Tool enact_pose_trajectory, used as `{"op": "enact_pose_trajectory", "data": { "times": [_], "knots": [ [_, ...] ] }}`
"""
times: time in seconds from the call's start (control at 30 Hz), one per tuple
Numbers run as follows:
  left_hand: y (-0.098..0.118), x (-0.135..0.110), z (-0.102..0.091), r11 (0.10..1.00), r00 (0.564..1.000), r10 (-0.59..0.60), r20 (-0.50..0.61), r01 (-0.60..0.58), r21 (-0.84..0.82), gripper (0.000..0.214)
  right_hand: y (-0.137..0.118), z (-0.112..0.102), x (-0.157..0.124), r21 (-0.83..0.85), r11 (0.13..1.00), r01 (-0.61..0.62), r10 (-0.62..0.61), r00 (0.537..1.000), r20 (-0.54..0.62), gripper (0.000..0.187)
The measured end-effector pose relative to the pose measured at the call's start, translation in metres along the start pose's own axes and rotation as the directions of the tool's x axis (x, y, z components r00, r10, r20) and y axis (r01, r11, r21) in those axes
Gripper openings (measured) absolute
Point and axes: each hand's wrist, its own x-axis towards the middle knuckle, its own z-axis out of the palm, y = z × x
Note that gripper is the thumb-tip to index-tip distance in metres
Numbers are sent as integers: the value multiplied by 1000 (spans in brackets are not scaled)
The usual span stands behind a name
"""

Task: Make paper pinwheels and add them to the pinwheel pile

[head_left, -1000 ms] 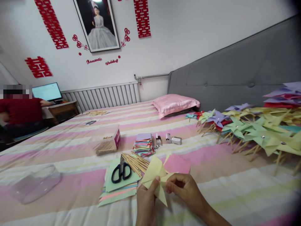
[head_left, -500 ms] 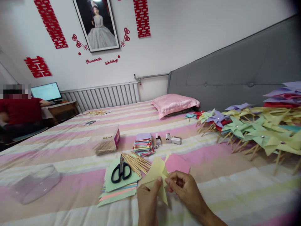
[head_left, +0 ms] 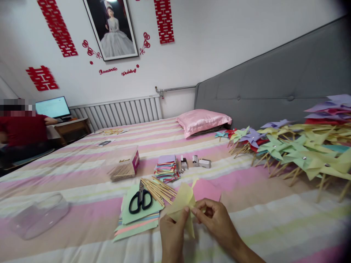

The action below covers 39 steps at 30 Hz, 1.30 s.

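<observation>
A pale yellow paper pinwheel (head_left: 181,200), its corners folded toward the middle, is held above the bed in front of me. My left hand (head_left: 174,232) grips it from the left, thumb pressed near its centre. The fingers of my right hand (head_left: 215,221) pinch at the same centre from the right; whether a small pin is between them cannot be made out. Just behind lies a pink paper sheet (head_left: 207,190). To the left, black-handled scissors (head_left: 140,200) rest on a stack of coloured paper (head_left: 137,228), beside loose wooden sticks (head_left: 159,190).
Finished pinwheels (head_left: 304,157) are heaped on the right. Farther back are a pile of small paper squares (head_left: 166,170), small boxes (head_left: 204,163), a clear box of sticks (head_left: 124,170) and a pink pillow (head_left: 204,122). A clear lid (head_left: 41,215) lies left. A person in red (head_left: 24,131) sits far left.
My right fingertips have moved slightly left, closer to my left thumb at the pinwheel's centre. The yellow paper's folds have shifted a little. The view has drifted slightly.
</observation>
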Motion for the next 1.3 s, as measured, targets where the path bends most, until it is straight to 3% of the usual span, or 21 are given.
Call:
{"op": "enact_pose_trajectory", "data": {
  "times": [0.13,0.23,0.37,0.5,0.6,0.73,0.9,1.1,1.3],
  "knots": [
    [2,-2,3,995,997,-72,-21,71,-74,28,3,0,1,-33,999,30,-32,997,-67,19],
    [1,-3,5,985,993,-116,9,117,-126,31,3,0,2,54,999,8,0,990,-141,28],
    [-3,-3,6,984,991,-127,31,130,-123,34,2,-1,3,226,968,-106,125,989,-73,50],
    [-5,-3,6,995,997,-75,14,76,-61,34,5,-1,5,253,958,-136,160,984,-79,55],
    [-7,-1,4,994,995,-96,42,98,-45,35,7,-2,7,311,937,-162,195,977,-80,57],
    [-7,4,-3,979,974,-194,117,200,-43,40,8,-11,11,339,900,-274,288,957,8,56],
    [3,5,-12,960,924,-277,263,275,43,38,6,-25,12,293,844,-449,427,893,140,54],
    [7,1,-13,946,871,-325,368,290,146,42,0,-29,9,209,853,-478,425,869,253,51],
    [-3,3,-15,937,883,-308,354,216,276,34,8,-31,10,170,856,-489,415,844,340,54]
  ]
}}
